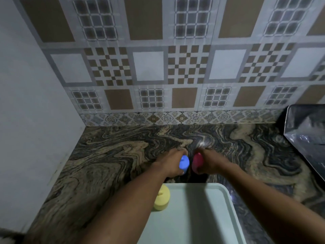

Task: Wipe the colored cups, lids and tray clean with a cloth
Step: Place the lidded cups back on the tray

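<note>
At the middle of the frame, the blue cup is gripped by the left hand, whose fingers curl round it. Just beside it, the pink cup is clasped the same way by the right hand. Both are over the marbled tabletop. Below them lies the pale green tray, with a yellow cup at its upper left corner. A patterned tiled wall fills the top, and a shiny metal object sits at the right edge.
</note>
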### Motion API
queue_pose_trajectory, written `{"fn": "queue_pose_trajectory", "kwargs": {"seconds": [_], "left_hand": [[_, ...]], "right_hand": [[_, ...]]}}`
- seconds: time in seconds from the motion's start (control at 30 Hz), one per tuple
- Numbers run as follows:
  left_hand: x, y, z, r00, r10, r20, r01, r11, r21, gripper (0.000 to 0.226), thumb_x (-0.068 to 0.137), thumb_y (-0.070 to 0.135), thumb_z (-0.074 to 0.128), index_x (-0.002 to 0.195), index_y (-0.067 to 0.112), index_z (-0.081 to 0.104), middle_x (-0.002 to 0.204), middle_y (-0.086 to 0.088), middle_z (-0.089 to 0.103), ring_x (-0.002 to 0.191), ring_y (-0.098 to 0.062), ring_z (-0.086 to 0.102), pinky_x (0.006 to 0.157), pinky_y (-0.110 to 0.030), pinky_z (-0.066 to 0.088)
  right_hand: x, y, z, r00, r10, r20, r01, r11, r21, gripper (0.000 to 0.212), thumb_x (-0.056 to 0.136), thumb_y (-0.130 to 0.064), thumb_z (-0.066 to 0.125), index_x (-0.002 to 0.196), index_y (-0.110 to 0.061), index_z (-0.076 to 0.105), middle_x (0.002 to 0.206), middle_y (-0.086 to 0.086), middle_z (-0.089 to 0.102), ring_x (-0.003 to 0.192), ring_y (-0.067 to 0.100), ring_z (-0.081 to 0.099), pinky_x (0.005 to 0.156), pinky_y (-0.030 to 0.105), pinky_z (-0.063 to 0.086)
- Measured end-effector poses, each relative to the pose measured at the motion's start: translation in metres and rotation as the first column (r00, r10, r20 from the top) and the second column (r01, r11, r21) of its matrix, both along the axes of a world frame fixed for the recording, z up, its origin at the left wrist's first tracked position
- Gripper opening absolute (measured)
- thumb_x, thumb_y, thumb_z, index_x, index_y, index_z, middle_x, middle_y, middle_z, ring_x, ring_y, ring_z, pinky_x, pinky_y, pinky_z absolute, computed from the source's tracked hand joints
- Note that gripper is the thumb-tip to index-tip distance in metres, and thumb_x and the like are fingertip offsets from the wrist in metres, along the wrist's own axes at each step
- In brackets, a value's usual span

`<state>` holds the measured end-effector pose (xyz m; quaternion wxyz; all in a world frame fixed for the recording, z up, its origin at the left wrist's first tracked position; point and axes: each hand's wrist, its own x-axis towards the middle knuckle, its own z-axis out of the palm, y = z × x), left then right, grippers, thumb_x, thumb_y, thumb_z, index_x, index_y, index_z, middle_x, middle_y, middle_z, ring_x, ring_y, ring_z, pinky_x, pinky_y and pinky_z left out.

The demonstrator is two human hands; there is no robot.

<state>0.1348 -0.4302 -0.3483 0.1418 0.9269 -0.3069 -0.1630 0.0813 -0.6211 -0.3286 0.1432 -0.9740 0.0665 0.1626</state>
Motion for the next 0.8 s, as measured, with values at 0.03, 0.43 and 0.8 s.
{"fn": "queue_pose_trajectory", "kwargs": {"seconds": [0.03,0.43,0.8], "left_hand": [[0.000,0.002,0.001,1.000,0.002,-0.001,-0.002,1.000,-0.017,0.071,0.071,0.039,0.081,0.133,0.033,0.045,0.129,-0.004,0.048,0.123,-0.031,0.052,0.101,-0.041,0.047],[-0.055,0.020,0.039,0.989,-0.110,-0.100,0.113,0.993,0.020,0.065,0.058,0.045,0.091,0.101,0.027,0.046,0.096,0.004,0.055,0.087,-0.023,0.055,0.072,-0.036,0.046],[-0.094,0.009,0.015,0.997,-0.070,0.012,0.069,0.994,0.085,0.068,0.065,0.053,0.084,0.115,0.029,0.046,0.121,-0.002,0.058,0.113,-0.027,0.056,0.096,-0.042,0.040]], "right_hand": [[-0.001,-0.001,0.002,1.000,0.005,0.008,-0.005,1.000,0.011,0.068,0.065,-0.043,0.076,0.127,-0.030,0.052,0.125,0.010,0.062,0.112,0.032,0.062,0.083,0.032,0.050],[-0.060,0.007,0.014,0.990,0.091,-0.111,-0.079,0.991,0.111,0.074,0.036,-0.060,0.065,0.102,-0.030,0.051,0.097,-0.003,0.065,0.086,0.022,0.062,0.072,0.030,0.050],[-0.102,0.004,-0.021,0.999,-0.023,-0.039,0.026,0.997,0.066,0.097,0.057,-0.050,0.079,0.143,-0.028,0.039,0.131,0.008,0.052,0.112,0.034,0.059,0.088,0.034,0.049]]}}
